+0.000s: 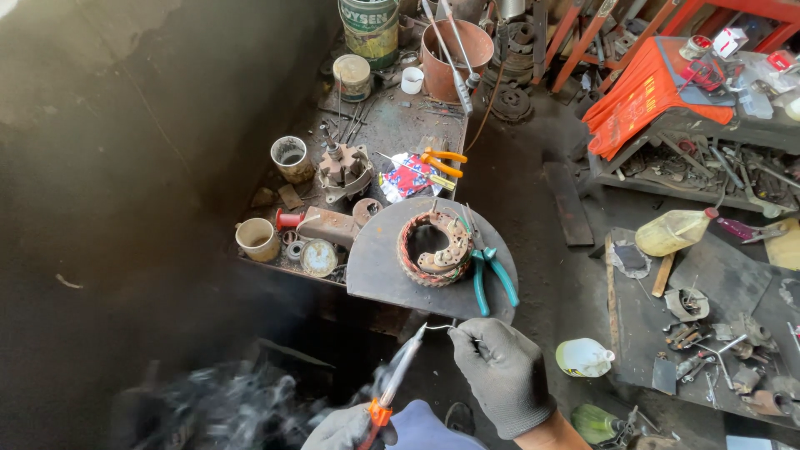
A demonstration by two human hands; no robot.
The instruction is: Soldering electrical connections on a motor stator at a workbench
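A brown pot [454,52] at the back of the bench [392,125] holds long metal rods. Next to it stands a green can [369,29] with a pale label band. A small tin [352,77] and a white cup [412,80] sit near them. Two dirty cups [291,157] and [257,239] stand on the left edge; what is in them is too dark to see.

The ring [433,248] lies on a round grey plate [392,271] at the front of the bench. It is a circle of reddish wire coils with a tan curved piece on top. Green pliers [490,271] lie just right of it, touching its side.

The right hand [504,375], in a grey glove, is closed on a thin silver wire [435,327] below the plate. The left hand [348,429], also gloved, is closed around a pen-like tool [392,383] with an orange grip; it looks like a soldering iron, but it is blurred. Its tip is at the wire.

A crumpled red, white and blue packet [408,177] lies mid-bench beside orange pliers [442,162]. An orange cloth [637,96] hangs over a table at right. A yellowish bottle [673,232] lies on its side.
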